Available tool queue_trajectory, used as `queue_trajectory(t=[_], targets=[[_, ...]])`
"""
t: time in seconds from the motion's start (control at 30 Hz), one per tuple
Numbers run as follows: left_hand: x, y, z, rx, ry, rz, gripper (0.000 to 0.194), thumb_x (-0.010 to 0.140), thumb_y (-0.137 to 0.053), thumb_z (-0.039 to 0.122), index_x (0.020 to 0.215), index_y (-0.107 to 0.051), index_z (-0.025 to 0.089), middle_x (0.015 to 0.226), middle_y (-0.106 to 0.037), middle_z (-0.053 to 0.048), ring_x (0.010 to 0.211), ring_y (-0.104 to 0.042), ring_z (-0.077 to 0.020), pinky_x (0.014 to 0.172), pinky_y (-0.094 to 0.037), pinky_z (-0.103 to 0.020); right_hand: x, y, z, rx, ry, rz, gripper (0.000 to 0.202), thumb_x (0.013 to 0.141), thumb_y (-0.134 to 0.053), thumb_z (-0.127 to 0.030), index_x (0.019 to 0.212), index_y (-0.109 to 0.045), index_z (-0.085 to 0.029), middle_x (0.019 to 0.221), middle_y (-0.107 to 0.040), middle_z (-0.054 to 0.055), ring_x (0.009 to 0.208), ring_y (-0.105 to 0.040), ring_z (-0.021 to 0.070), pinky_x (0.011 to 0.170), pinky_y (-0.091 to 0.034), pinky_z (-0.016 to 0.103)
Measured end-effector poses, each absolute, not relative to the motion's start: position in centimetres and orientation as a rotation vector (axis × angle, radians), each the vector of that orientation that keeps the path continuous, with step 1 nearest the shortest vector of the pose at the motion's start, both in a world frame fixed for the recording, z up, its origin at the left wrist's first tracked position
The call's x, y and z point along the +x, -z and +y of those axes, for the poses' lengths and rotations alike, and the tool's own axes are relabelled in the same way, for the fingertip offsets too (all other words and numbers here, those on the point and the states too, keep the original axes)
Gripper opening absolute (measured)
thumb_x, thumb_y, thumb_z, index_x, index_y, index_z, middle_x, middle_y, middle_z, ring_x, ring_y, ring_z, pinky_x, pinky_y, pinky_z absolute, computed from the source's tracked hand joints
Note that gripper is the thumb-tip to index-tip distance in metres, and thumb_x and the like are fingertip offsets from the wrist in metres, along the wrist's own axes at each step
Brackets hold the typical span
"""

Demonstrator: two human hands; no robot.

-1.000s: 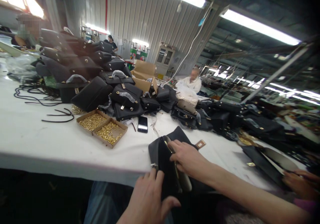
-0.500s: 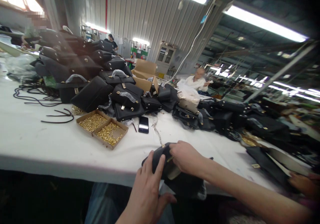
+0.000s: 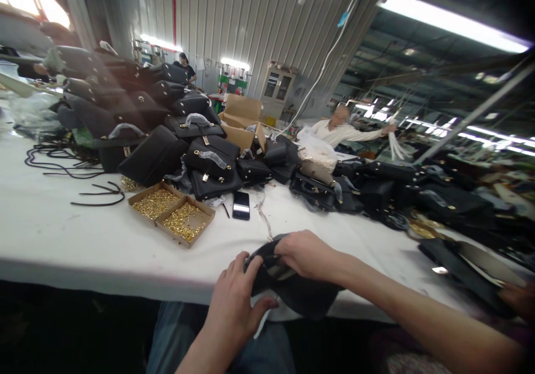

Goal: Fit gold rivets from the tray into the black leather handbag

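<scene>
A black handbag (image 3: 309, 299) lies tilted at the table's front edge, its pale lining partly showing between my hands. My left hand (image 3: 236, 290) grips its left end, fingers bent over the upper edge and thumb lower down. From the right, my right hand (image 3: 307, 254) reaches across with fingers closed on the bag's upper edge; the fingertips are partly hidden at the opening. Something white hangs below my left thumb, too blurred to name. Left of the bag, two joined cardboard trays (image 3: 199, 239) hold small gold metal pieces, and a phone (image 3: 241, 205) lies behind them.
Black handbags (image 3: 213, 159) with wrapped handles are piled at the back left, more (image 3: 376, 190) at the right. Dark cords (image 3: 98, 195) lie on the white table (image 3: 104, 246). A co-worker's hand (image 3: 518, 299) holds another bag (image 3: 451, 268) at right. A cardboard box (image 3: 240, 134) stands behind.
My left fingers, spread before, now bend over the bag's edge. My right hand has shifted slightly left and up. A person in the background now stretches an arm out with white strips.
</scene>
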State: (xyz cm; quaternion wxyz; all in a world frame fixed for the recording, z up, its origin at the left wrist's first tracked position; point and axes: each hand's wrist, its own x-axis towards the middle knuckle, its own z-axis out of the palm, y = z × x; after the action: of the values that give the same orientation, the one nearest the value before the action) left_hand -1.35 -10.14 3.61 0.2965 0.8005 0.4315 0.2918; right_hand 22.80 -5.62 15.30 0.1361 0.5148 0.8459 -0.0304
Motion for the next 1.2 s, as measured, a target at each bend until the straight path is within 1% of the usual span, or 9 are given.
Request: queue_trajectory(t=[0.2, 0.37, 0.57, 0.73, 0.83, 0.9, 0.97, 1.03, 1.2], targets=[[-1.2, -4.3, -9.8, 1.972, -0.882, 1.031, 0.044, 0.109, -0.05, 0.027, 0.153, -0.052, 0.034, 0.153, -0.057, -0.01, 0.133, -0.064, -0.0279, 0.111, -0.056, -0.042, 23.3, -15.2, -6.5, 1.515, 0.128, 2.488, 0.018, 0.095, -0.065, -0.026, 0.087, -0.081, -0.025, 0.09, -0.083, 0.005, 0.085, -0.076, 0.0253, 0.075, -0.043, 0.031], [-1.4, -4.9, -9.6, 1.91, -0.878, 0.999, 0.043, 0.114, -0.038, 0.031, 0.154, -0.054, 0.033, 0.158, -0.057, -0.008, 0.139, -0.063, -0.0259, 0.116, -0.055, -0.041, 23.2, -15.2, -7.0, 1.59, 0.153, 2.505, 0.019, 0.094, -0.064, -0.026, 0.085, -0.08, -0.026, 0.086, -0.082, 0.003, 0.082, -0.074, 0.023, 0.072, -0.039, 0.03], [-1.0, -4.9, -10.7, 1.955, -0.867, 1.084, 0.063, 0.11, -0.051, 0.052, 0.169, -0.038, 0.032, 0.169, -0.051, -0.01, 0.153, -0.053, -0.0329, 0.124, -0.05, -0.05, 22.1, -15.7, -7.3, 1.641, 0.166, 2.47, 0.02, 0.094, -0.064, -0.026, 0.082, -0.08, -0.025, 0.082, -0.081, 0.003, 0.075, -0.072, 0.0216, 0.066, -0.032, 0.031], [0.1, -4.2, -11.1, 1.969, -0.793, 1.219, 0.089, 0.111, -0.046, 0.054, 0.177, 0.003, 0.021, 0.166, -0.052, -0.019, 0.142, -0.062, -0.0396, 0.114, -0.056, -0.052, 20.6, -15.9, -7.9, 1.514, 0.155, 2.475, 0.019, 0.094, -0.064, -0.026, 0.082, -0.079, -0.024, 0.084, -0.082, 0.005, 0.076, -0.073, 0.0232, 0.064, -0.032, 0.032], [0.5, -3.6, -11.7, 1.933, -0.777, 1.226, 0.089, 0.113, -0.039, 0.053, 0.176, 0.009, 0.014, 0.174, -0.037, -0.023, 0.151, -0.054, -0.0404, 0.121, -0.05, -0.055, 20.0, -15.6, -7.8, 1.45, 0.089, 2.449, 0.022, 0.097, -0.06, -0.024, 0.084, -0.078, -0.023, 0.086, -0.082, 0.009, 0.075, -0.074, 0.025, 0.063, -0.031, 0.032], [0.6, -3.4, -12.6, 1.888, -0.849, 1.232, 0.095, 0.11, -0.044, 0.056, 0.175, 0.01, 0.012, 0.179, -0.023, -0.024, 0.159, -0.043, -0.0399, 0.126, -0.045, -0.055, 20.0, -15.4, -7.6, 1.495, 0.048, 2.423, 0.023, 0.098, -0.06, -0.027, 0.085, -0.079, -0.023, 0.086, -0.082, 0.01, 0.073, -0.074, 0.0257, 0.062, -0.031, 0.033], [0.8, -3.2, -13.7, 1.799, -0.928, 1.278, 0.105, 0.107, -0.053, 0.058, 0.174, 0.013, 0.011, 0.18, -0.02, -0.025, 0.161, -0.039, -0.0399, 0.127, -0.045, -0.055, 20.1, -15.2, -7.4, 1.576, 0.048, 2.396, 0.023, 0.098, -0.063, -0.031, 0.086, -0.08, -0.023, 0.083, -0.081, 0.01, 0.072, -0.073, 0.0257, 0.062, -0.03, 0.032], [1.2, -3.0, -14.6, 1.722, -0.961, 1.318, 0.101, 0.107, -0.053, 0.056, 0.175, 0.006, 0.011, 0.18, -0.022, -0.023, 0.163, -0.036, -0.0389, 0.128, -0.044, -0.054, 20.1, -15.1, -7.1, 1.616, 0.097, 2.383, 0.022, 0.096, -0.066, -0.032, 0.083, -0.081, -0.023, 0.08, -0.08, 0.009, 0.071, -0.072, 0.0249, 0.062, -0.03, 0.032], [2.0, -3.0, -13.8, 1.738, -0.883, 1.29, 0.069, 0.112, -0.039, 0.037, 0.173, -0.026, 0.008, 0.181, -0.022, -0.017, 0.169, -0.024, -0.0325, 0.137, -0.032, -0.05, 19.8, -16.3, -5.7, 1.406, 0.396, 2.413, 0.015, 0.087, -0.07, -0.023, 0.076, -0.08, -0.021, 0.072, -0.077, 0.005, 0.063, -0.063, 0.0195, 0.059, -0.032, 0.03]])
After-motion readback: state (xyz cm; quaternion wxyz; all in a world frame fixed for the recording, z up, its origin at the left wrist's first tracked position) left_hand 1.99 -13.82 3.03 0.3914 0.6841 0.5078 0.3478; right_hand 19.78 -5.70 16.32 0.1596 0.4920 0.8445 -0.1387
